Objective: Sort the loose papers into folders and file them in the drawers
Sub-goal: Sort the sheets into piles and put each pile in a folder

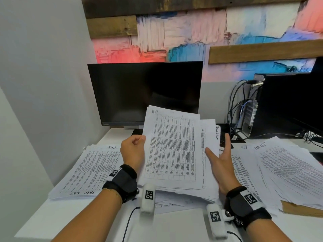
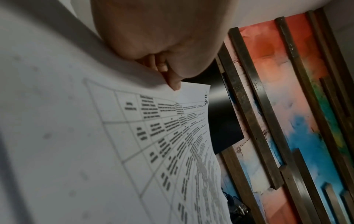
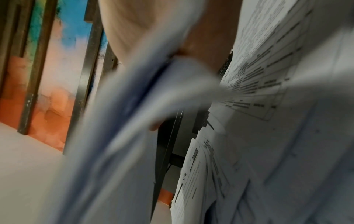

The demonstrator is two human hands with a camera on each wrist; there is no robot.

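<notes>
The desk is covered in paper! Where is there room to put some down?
Bare white desk shows at the near edge, between the forearms. The left pile and right pile crowd the sides; the monitor blocks the back.

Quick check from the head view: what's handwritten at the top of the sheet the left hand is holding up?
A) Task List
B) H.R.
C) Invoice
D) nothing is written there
B: the top sheet, which the left hand pinches by its left edge, bears a handwritten "H.R." at its top left corner, legible in the left wrist view too.
</notes>
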